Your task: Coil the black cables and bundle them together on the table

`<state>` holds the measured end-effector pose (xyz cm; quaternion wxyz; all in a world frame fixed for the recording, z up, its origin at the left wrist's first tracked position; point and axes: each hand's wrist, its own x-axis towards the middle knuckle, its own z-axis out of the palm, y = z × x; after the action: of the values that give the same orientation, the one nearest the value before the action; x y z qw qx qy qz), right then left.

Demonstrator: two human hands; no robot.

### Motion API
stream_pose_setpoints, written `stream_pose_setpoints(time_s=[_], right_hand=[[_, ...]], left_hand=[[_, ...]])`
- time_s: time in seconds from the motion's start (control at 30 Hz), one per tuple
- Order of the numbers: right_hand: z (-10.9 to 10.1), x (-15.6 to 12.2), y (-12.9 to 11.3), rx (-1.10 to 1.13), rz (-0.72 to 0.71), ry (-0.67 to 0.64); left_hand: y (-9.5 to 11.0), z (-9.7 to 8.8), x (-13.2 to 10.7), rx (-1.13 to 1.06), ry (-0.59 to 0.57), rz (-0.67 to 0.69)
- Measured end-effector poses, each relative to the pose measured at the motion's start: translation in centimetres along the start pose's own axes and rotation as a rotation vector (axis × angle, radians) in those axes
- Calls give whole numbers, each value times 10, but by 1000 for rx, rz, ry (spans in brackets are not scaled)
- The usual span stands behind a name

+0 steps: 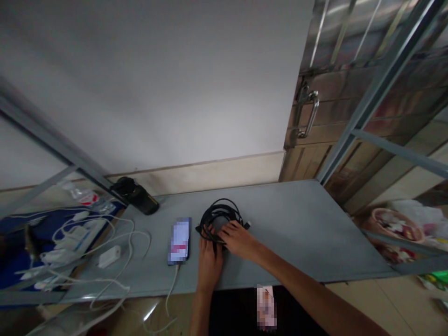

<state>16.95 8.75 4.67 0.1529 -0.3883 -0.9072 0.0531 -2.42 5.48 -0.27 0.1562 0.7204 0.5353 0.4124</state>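
Note:
A coiled black cable (220, 212) lies on the grey table (297, 224) in front of me. My left hand (209, 261) rests on the coil's near left edge, its fingers curled over the strands. My right hand (240, 240) lies across the coil's near right side with its fingers pressed down on the cable. The cable's plug end (247, 225) sticks out just past my right hand. A phone (179, 240) with a lit screen lies flat to the left of the coil, with a white cord running from its near end.
A black device (136, 195) sits at the table's back left. White chargers and tangled white cables (87, 242) spread over the left side. A metal door with a handle (308, 114) stands at the right. Bags (402, 224) lie on the floor at right.

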Motion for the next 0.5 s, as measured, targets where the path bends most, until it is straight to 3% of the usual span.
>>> stream_pose_setpoints(time_s=[0.2, 0.4, 0.5], right_hand=[[0, -4, 0, -7, 0, -32], [-4, -2, -6, -44, 36, -98], [-2, -8, -9, -57, 37, -111]], left_hand=[[3, -8, 2, -147, 79, -119], [10, -17, -1, -228, 277, -236], [13, -16, 1, -211, 280, -245]])
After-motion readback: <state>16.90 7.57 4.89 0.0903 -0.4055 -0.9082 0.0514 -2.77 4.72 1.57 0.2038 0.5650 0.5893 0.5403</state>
